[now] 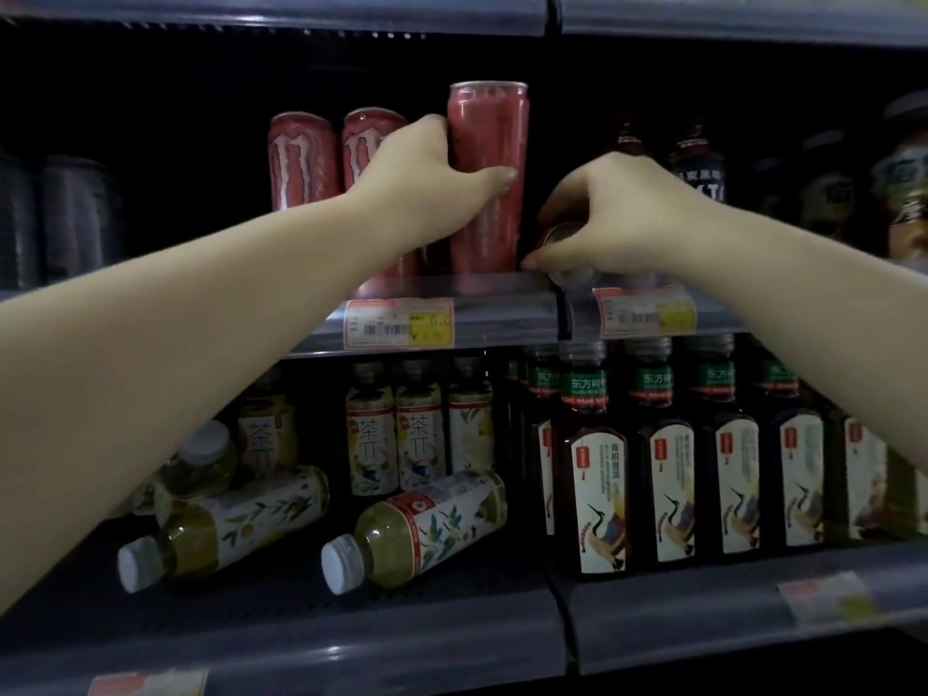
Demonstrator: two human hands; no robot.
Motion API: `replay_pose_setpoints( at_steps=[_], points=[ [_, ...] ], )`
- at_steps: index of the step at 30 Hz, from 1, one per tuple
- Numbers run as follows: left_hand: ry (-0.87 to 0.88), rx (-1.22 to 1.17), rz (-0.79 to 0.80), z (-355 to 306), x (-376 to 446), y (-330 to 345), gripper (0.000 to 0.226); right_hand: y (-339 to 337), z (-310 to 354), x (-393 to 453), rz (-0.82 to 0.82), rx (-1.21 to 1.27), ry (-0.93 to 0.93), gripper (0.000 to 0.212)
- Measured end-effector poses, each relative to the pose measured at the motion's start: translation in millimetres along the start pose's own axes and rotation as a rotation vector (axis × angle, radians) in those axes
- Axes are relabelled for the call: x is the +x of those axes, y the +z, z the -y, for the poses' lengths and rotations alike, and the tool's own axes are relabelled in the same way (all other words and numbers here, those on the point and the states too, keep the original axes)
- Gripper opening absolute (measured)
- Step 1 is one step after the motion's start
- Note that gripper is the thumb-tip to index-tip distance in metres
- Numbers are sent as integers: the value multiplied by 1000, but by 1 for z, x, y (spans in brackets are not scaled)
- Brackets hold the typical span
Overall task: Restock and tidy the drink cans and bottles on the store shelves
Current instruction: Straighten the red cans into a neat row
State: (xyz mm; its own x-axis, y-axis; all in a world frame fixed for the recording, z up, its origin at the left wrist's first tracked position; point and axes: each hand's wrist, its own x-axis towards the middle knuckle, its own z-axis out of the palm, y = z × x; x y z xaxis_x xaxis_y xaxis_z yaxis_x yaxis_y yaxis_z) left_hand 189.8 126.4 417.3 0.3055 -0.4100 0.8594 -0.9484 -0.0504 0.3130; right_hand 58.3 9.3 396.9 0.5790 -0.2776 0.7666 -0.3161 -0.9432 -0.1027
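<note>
While the left hand (427, 178) grips the front pink can (488, 178) upright at the upper shelf (502, 313) edge, the right hand (617, 218) clasps a toppled can (562, 243) beside it; next, I judge, stand that one up.

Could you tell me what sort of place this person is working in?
Most likely a shop's drinks aisle. Price tags are clipped to the shelf edge, red energy drink cans stand in a row above, and rows of identical dark tea bottles fill the shelf below.
</note>
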Motion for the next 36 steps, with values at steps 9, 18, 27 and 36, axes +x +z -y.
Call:
replay_pose_setpoints(
  at_steps=[9, 18, 27, 36],
  points=[
    [-17, 9, -21, 7, -2, -4, 42, -4, 7, -1, -23, -101, 19, 40],
    [25, -58, -65, 10, -8, 0, 56, -9, -1, -5, -443, 346, 16, 58],
    [30, -52, -109, 1, -9, 6, 61, -8, 5, 18, -638, 626, 85, 63],
    [127, 250, 30, -8, 8, -15, 66, -11, 6, 35, -334, 488, 27, 42]
  ],
)
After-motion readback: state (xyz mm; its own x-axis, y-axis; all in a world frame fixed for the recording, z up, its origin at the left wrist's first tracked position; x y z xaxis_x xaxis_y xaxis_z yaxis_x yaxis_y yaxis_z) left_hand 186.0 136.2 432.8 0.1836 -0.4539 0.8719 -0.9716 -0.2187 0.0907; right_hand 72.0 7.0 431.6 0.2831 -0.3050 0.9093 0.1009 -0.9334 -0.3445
